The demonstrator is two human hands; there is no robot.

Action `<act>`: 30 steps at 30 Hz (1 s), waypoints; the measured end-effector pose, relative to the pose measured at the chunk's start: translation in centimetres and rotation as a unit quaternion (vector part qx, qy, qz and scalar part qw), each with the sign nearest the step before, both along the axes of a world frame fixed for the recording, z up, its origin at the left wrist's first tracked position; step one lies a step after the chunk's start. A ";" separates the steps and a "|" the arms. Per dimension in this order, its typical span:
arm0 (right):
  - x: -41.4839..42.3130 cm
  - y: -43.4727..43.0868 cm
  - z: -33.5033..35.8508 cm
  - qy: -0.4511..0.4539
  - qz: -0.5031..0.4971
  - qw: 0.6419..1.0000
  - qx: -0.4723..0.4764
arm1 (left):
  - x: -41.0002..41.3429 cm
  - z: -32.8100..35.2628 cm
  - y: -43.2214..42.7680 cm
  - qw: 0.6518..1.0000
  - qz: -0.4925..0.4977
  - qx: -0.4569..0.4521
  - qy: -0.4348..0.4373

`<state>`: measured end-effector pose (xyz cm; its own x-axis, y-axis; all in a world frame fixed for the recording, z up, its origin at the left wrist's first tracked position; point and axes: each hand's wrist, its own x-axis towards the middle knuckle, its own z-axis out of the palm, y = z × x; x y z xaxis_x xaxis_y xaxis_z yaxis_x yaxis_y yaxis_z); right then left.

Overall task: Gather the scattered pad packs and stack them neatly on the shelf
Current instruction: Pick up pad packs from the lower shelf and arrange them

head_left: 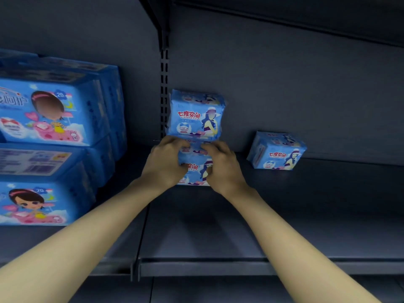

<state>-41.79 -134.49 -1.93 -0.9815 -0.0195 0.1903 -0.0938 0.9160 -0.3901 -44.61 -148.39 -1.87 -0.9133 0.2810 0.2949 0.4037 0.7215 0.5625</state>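
Note:
A small blue pad pack (pixel 196 115) stands on top of a stack at the back left of the grey shelf (pixel 306 215). Beneath it a lower pad pack (pixel 195 169) is held between both hands. My left hand (pixel 164 165) grips its left side with curled fingers, and my right hand (pixel 220 165) grips its right side. The hands hide most of the lower pack and whatever lies between it and the top pack. A third small pad pack (pixel 276 150) stands alone and slightly turned to the right, near the back wall.
Large blue pad packs (pixel 50 112) are stacked in two layers on the neighbouring shelf bay at the left. A slotted upright post (pixel 164 88) divides the bays. The shelf's front lip (pixel 240 266) runs across below my forearms. Another shelf hangs overhead.

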 end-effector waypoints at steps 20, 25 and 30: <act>2.9 0.3 1.9 0.002 -0.085 0.996 -0.034 | 2.7 3.8 0.3 0.978 -0.066 -0.191 0.049; 4.3 1.4 2.2 -0.013 -0.118 0.992 -0.045 | 3.3 4.2 1.7 0.979 -0.123 -0.156 0.043; 5.1 3.5 1.7 -0.024 -0.151 0.987 -0.055 | 3.6 4.3 4.0 0.974 -0.167 -0.149 0.044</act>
